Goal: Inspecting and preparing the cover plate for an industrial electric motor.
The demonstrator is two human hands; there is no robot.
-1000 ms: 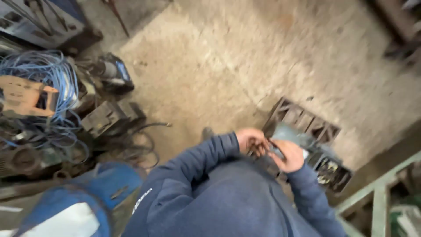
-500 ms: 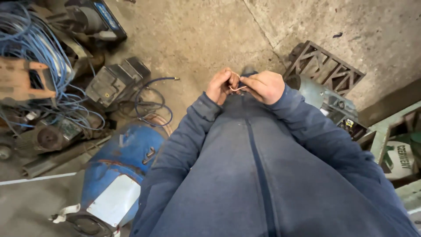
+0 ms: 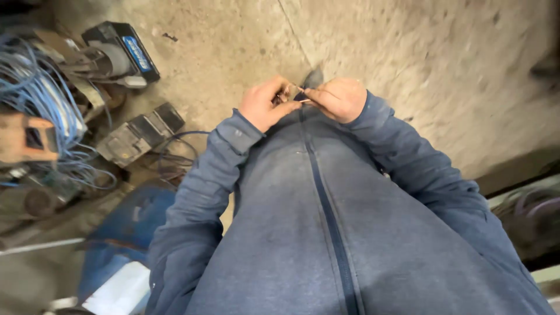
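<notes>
I look straight down my blue zip-up jacket point(image 3: 326, 233) at both hands held together in front of my belly. My left hand point(image 3: 265, 105) and my right hand point(image 3: 339, 99) both pinch a small thin metal piece point(image 3: 294, 94) between their fingertips; it is too small and blurred to tell what it is. The toe of a dark shoe point(image 3: 313, 77) shows just beyond the fingers on the concrete floor point(image 3: 420, 52).
A tangle of blue cable point(image 3: 41, 99) and a rusty orange part point(image 3: 26, 139) lie far left. Dark boxy machine parts point(image 3: 137, 135) and a black unit point(image 3: 119, 49) sit beside them. A blue machine housing point(image 3: 125, 233) is at lower left, a dark metal frame point(image 3: 525, 204) at right.
My view has swung toward the bare concrete; the black crate and green rail at right have left the frame. Both hands stay together on the small piece.
</notes>
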